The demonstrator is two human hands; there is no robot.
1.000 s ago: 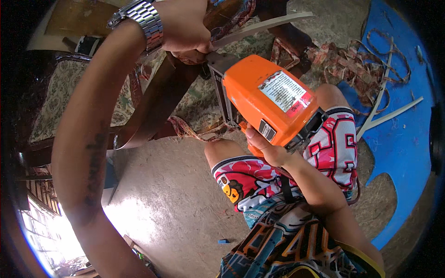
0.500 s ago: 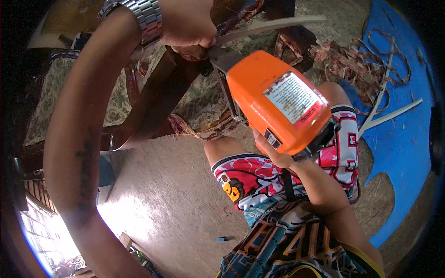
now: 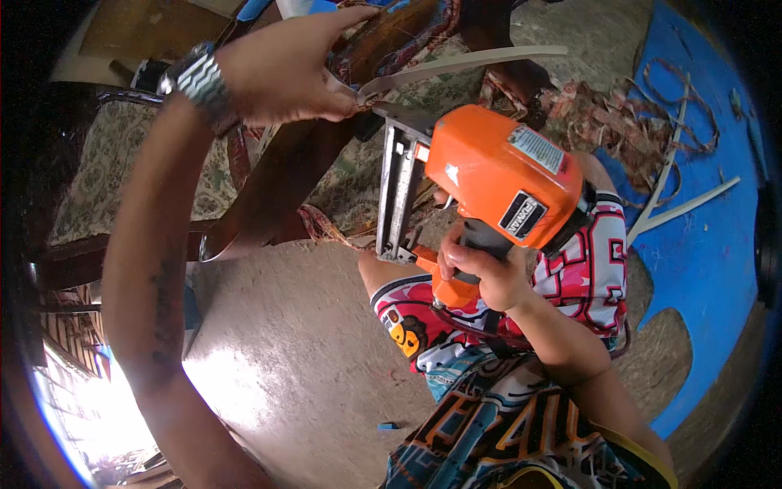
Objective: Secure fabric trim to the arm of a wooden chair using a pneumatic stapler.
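Note:
My left hand (image 3: 285,69) grips a dark wooden chair frame (image 3: 366,37) at the top, index finger stretched along it and thumb at the near end of a pale, thin strip (image 3: 464,55) that sticks out rightward. My right hand (image 3: 489,273) is closed round the black-and-orange handle of an orange pneumatic nail gun (image 3: 497,171), held tilted over my lap. Its metal nose is just right of my left thumb; whether it touches the wood I cannot tell. The long magazine hangs down from the nose toward my knee.
Floral upholstered seating (image 3: 106,179) with dark wooden rails lies behind my left arm. At right, tangled torn fabric strips (image 3: 599,122) and more pale strips (image 3: 684,208) lie on a blue sheet (image 3: 692,269). A small blue piece (image 3: 387,425) rests on the concrete floor (image 3: 285,342).
My left hand has shifted down and left, index finger now extended. The nail gun has rotated, showing more of its side, magazine and handle. The pale strip sits slightly lower.

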